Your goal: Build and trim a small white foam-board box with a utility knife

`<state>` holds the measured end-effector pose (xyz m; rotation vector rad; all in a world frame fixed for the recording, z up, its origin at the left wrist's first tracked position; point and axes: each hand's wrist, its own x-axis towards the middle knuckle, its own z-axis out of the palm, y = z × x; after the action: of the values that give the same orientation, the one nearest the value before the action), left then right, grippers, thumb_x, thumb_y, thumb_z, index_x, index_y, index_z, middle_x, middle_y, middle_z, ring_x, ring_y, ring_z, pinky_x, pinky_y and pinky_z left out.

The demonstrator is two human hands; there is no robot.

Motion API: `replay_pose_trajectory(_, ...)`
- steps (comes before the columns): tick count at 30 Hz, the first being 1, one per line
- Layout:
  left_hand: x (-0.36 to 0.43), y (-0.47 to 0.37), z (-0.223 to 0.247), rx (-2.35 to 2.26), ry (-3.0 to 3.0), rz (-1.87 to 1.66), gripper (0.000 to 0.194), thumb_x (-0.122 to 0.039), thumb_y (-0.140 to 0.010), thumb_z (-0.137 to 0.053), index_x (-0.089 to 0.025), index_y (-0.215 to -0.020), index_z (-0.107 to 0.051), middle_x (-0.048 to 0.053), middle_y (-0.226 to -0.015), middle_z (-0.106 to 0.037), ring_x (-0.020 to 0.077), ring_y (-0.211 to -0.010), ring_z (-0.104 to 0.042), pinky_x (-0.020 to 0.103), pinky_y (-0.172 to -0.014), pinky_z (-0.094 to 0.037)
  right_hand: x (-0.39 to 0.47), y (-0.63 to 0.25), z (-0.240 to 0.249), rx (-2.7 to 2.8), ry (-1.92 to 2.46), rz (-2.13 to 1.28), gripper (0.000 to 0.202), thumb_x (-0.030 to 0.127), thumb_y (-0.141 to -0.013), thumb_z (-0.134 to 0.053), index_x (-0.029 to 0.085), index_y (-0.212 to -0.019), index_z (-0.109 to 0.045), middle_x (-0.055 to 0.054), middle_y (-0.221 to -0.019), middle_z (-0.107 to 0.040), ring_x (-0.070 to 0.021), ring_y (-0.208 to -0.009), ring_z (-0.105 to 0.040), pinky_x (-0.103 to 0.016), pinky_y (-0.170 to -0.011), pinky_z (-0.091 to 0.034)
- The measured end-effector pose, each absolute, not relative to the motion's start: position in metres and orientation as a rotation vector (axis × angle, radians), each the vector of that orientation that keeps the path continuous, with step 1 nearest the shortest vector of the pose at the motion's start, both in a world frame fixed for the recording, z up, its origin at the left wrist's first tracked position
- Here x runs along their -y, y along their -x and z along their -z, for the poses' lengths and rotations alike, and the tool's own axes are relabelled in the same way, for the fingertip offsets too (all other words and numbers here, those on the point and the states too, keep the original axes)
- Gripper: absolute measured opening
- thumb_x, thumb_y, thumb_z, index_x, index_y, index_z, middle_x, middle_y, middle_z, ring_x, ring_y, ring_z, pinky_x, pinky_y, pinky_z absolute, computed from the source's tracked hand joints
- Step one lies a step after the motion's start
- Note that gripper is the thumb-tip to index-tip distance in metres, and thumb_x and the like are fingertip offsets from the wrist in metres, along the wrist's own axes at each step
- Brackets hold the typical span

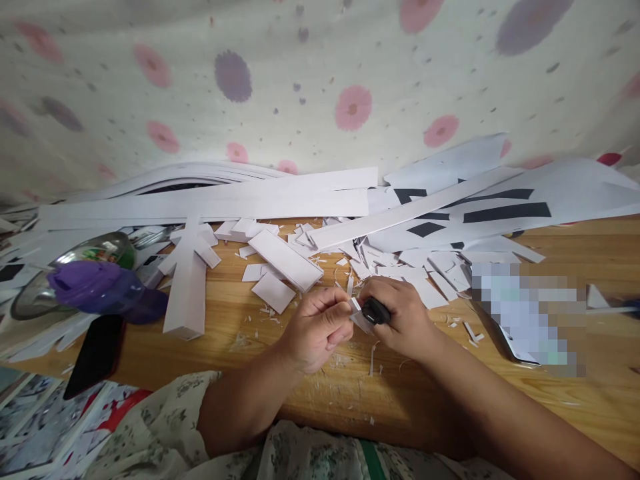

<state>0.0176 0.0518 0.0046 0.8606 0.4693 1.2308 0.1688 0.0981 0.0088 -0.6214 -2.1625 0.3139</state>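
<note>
Near the middle of the wooden table (320,393), my left hand (320,328) pinches a small white piece (355,306) between thumb and fingers. My right hand (405,317) is wrapped round a black-handled tool (376,311), close to that piece; its working end cannot be made out. A bit of white material also shows beneath the tool. Just beyond my hands lie white offcuts (286,259) and small scraps, with thin shavings on the wood around them.
A purple bottle (107,288), a metal bowl (95,250) and a dark phone (95,353) are at the left. Long white strips (215,205) and a white block (185,300) lie behind. At the right are printed sheets (500,207) and a blurred-out device (525,320).
</note>
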Motion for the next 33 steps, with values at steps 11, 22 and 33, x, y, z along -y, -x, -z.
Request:
replay_pose_trajectory(11, -0.048, -0.017, -0.005, -0.457, -0.861, -1.225, 0.025, -0.035, -0.078, -0.070, -0.014, -0.071, -0.059, -0.010, -0.039, -0.036, 0.0007, -0.033, -0.022, 0.018, -0.037, -0.018, -0.098, -0.169, -0.008, 2.172, 0.637, -0.333, 0.008, 0.014, -0.074, -0.048, 0.021, -0.068, -0.048, 0.002, -0.057, -0.054, -0.0115, -0.051, -0.050, -0.022, -0.050, -0.035)
replay_pose_trajectory(22, -0.046, -0.018, -0.003, -0.444, -0.870, -1.192, 0.027, -0.037, -0.077, -0.071, -0.014, -0.072, -0.060, -0.010, -0.041, -0.040, 0.0005, -0.032, -0.023, 0.018, -0.036, -0.016, -0.097, -0.171, -0.008, 2.189, 0.602, -0.327, 0.007, 0.016, -0.074, -0.048, 0.020, -0.069, -0.050, 0.001, -0.057, -0.055, -0.0124, -0.052, -0.051, -0.023, -0.051, -0.036)
replay_pose_trajectory(33, -0.052, -0.010, 0.002, -0.733, -1.084, -1.166, 0.030, -0.041, -0.082, -0.063, -0.012, -0.077, -0.064, -0.008, -0.042, -0.041, 0.0029, -0.035, -0.028, 0.019, -0.038, -0.020, -0.142, -0.189, 0.010, 2.277, 1.693, -0.033, 0.017, 0.036, -0.081, -0.055, 0.020, -0.076, -0.059, -0.007, -0.066, -0.062, -0.0190, -0.055, -0.054, -0.027, -0.050, -0.027)
